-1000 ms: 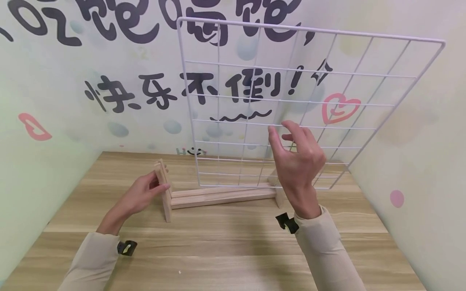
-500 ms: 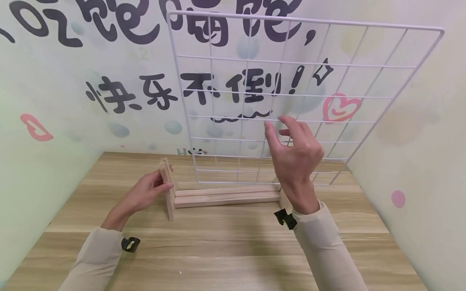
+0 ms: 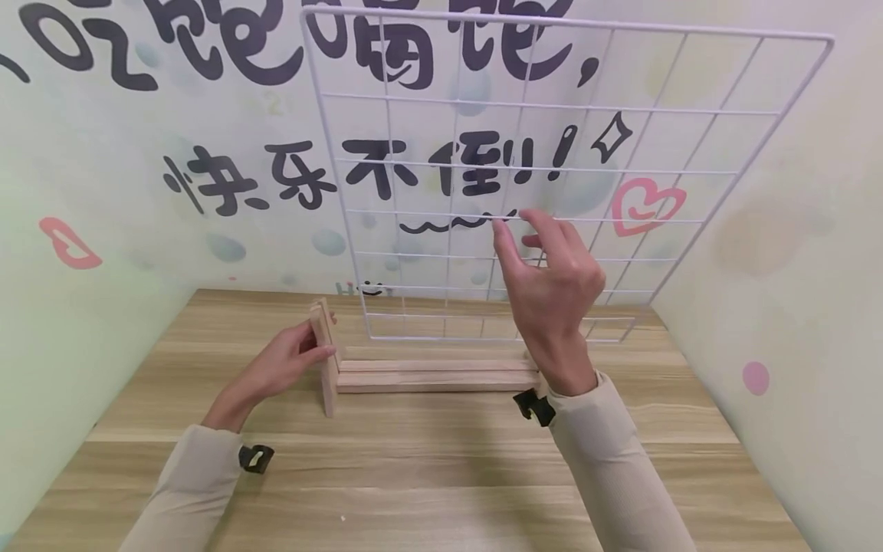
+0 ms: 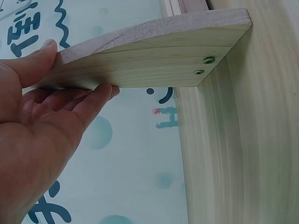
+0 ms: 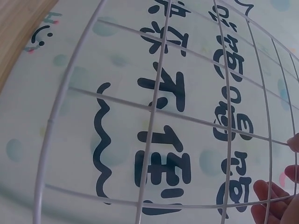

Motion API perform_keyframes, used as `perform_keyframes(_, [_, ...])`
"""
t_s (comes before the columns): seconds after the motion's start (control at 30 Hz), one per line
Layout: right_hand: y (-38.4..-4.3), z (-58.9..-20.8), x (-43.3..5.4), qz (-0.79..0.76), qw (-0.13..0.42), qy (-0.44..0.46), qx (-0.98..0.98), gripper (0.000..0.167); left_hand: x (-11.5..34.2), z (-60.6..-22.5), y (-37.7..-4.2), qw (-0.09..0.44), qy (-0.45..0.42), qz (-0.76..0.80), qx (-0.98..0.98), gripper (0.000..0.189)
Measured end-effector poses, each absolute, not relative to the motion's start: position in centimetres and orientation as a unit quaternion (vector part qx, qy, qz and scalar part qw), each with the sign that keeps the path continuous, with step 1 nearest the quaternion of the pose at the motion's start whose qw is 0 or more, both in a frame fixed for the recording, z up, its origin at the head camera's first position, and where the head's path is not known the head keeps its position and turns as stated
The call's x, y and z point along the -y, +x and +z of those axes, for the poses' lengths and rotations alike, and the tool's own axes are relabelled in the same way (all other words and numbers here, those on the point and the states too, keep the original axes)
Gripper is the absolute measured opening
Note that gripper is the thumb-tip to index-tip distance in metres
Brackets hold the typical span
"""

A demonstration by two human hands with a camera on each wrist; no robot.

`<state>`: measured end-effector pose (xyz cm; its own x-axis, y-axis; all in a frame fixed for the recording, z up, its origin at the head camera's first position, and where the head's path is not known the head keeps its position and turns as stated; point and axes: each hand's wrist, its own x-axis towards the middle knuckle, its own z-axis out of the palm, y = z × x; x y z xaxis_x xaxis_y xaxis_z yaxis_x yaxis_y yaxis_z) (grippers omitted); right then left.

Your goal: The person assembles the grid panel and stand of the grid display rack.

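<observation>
White wire grid panel [image 3: 559,168]: held up on the person's right side, top rail high in the head view, long edges converging downward. Lower rail appears apart from the wooden stand and above its crossbar in that view; depth between the two cannot be judged.

Wooden stand: on the table, in front of the wall. Crossbar [image 3: 438,377] of pale wood runs left to right with a lengthwise groove. Left upright [image 3: 327,376] stands at its end, leaning slightly; two screws [image 4: 209,60] show in its outer face near the base. Far end of the crossbar partly hidden by the right wrist.

Right hand [image 3: 555,287]: raised, back of hand toward the head camera, forearm slanting up and inward from lower right. Fingers bent, gripping the panel's wires; right wrist view catches only the fingertips, at its right border, among the wires.

Left hand [image 3: 279,368]: lower, forearm reaching up and inward from lower left. Fingers grip the upper part of the left upright: thumb on its narrow edge, the others along the outer face.

Surroundings: beige sleeves [image 3: 617,452], a black wrist mount [image 3: 257,458] near each cuff. Wood-grain table [image 3: 414,468]. Pale wall [image 3: 124,169] with dark Chinese lettering [image 3: 300,175] and a pink heart [image 3: 645,207], the latter seen through the grid.
</observation>
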<state>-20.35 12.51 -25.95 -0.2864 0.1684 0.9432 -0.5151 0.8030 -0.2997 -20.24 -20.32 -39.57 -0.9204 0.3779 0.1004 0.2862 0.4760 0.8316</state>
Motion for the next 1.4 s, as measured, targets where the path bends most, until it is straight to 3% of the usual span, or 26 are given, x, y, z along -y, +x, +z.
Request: perform_keyframes(1.4, [-21.7,-23.4,-9.0,0.283,0.594,0.111,0.745,0.032,19.9,-39.7,-20.5,0.063,0.179,0.477,-0.858,0.057])
